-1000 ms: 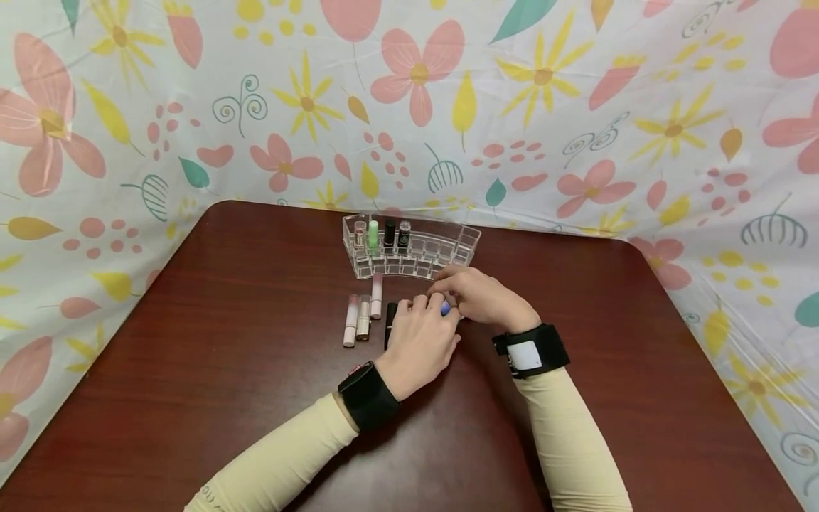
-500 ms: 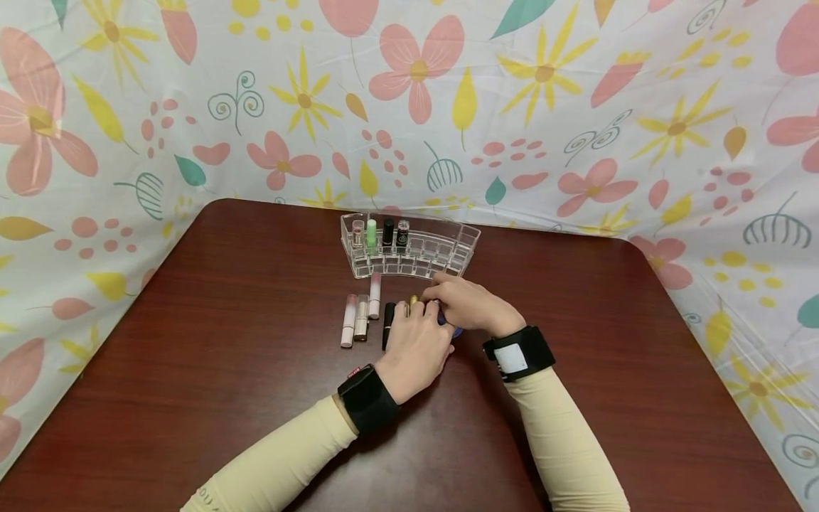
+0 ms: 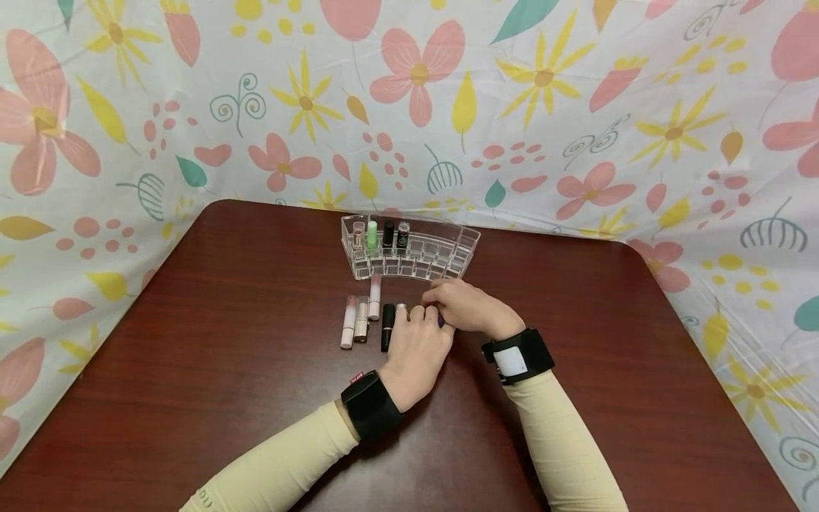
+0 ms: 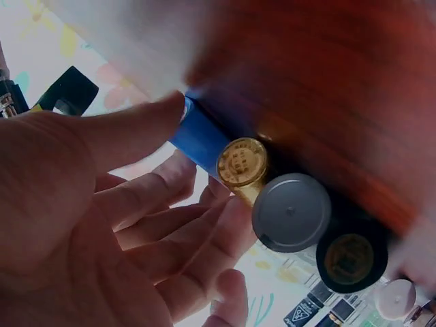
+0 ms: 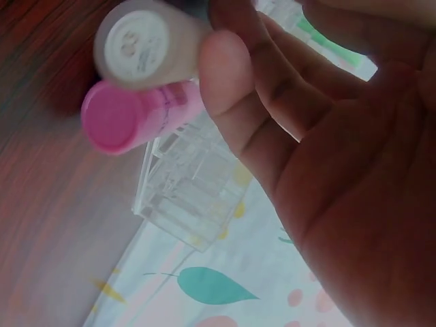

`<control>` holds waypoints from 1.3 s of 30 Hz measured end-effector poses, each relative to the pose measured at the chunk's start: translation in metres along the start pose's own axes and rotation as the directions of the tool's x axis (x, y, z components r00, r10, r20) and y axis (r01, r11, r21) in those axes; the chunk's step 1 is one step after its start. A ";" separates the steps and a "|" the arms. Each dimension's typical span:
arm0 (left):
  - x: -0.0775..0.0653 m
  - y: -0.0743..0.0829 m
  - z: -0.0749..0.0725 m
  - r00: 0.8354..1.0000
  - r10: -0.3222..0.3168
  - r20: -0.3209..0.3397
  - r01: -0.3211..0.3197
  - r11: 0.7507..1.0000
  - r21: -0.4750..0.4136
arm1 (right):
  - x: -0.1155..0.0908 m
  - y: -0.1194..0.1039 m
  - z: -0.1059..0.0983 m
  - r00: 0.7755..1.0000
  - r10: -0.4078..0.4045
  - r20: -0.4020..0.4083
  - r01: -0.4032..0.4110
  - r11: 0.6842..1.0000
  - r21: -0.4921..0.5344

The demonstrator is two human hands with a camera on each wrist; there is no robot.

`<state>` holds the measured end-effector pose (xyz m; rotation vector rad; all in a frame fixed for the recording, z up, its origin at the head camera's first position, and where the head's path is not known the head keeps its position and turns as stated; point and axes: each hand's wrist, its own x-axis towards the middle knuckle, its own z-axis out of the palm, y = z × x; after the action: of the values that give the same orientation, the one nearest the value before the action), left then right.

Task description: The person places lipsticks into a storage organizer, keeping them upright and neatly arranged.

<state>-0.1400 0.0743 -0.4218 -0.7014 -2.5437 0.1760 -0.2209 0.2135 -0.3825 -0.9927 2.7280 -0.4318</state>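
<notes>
Over a row of lipstick tubes on the table, my left hand (image 3: 417,345) pinches a blue tube (image 4: 201,143), thumb at one side and fingers at the other. Beside it lie a gold tube (image 4: 242,162), a grey-ended tube (image 4: 291,212) and a black tube (image 4: 352,262), ends towards the left wrist camera. My right hand (image 3: 470,309) bends down right beside the left one. One of its fingertips touches or nearly touches a white-ended tube (image 5: 136,48), with a pink tube (image 5: 112,119) alongside. Its thumb and forefinger tips are hidden, so any grip there is unclear.
A clear tiered lipstick rack (image 3: 399,267) stands behind the hands, with several tubes upright in its left back slots, one a green tube (image 3: 372,233). Two pink-and-white tubes, one a pink-topped tube (image 3: 348,323), and a gold-based tube (image 3: 362,320) lie left.
My right hand has shifted slightly left and closer to the left hand. The blue tube between them has gone lower and is now mostly hidden in the head view.
</notes>
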 end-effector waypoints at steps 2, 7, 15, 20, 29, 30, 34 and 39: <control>0.000 0.000 0.000 1.000 0.003 0.001 -0.003 1.000 0.002 | 0.000 -0.001 -0.001 1.000 -0.014 -0.002 0.014 1.000 -0.007; 0.000 0.000 -0.001 1.000 0.007 -0.006 -0.007 1.000 0.000 | 0.000 -0.001 0.000 0.999 -0.049 -0.019 0.048 0.998 -0.028; 0.001 -0.003 0.001 1.000 0.012 -0.026 -0.012 1.000 -0.011 | 0.003 0.002 0.004 0.996 -0.072 -0.044 0.072 0.997 0.000; 0.009 -0.017 -0.007 0.997 0.044 -0.070 -0.049 0.997 -0.067 | -0.004 -0.002 -0.011 0.986 -0.028 -0.163 0.032 0.999 0.020; 0.032 -0.067 -0.053 0.972 -0.009 -0.236 -0.144 0.772 -0.619 | -0.045 -0.027 -0.064 0.811 0.111 -0.575 0.091 0.946 0.311; 0.032 -0.071 -0.058 0.970 -0.014 -0.244 -0.155 0.737 -0.658 | -0.049 -0.031 -0.068 0.787 0.132 -0.603 0.121 0.925 0.360; 0.032 -0.081 -0.074 0.964 -0.011 -0.264 -0.201 0.617 -0.761 | -0.061 -0.049 -0.079 0.730 0.152 -0.666 0.286 0.817 0.500; 0.029 -0.087 -0.090 0.962 -0.010 -0.275 -0.235 0.485 -0.842 | -0.064 -0.068 -0.087 0.713 0.136 -0.688 0.415 0.709 0.570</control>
<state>-0.1560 0.0137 -0.3099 -1.1595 -2.1942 -1.2065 -0.1574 0.2226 -0.2722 -0.9288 2.5584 -2.0799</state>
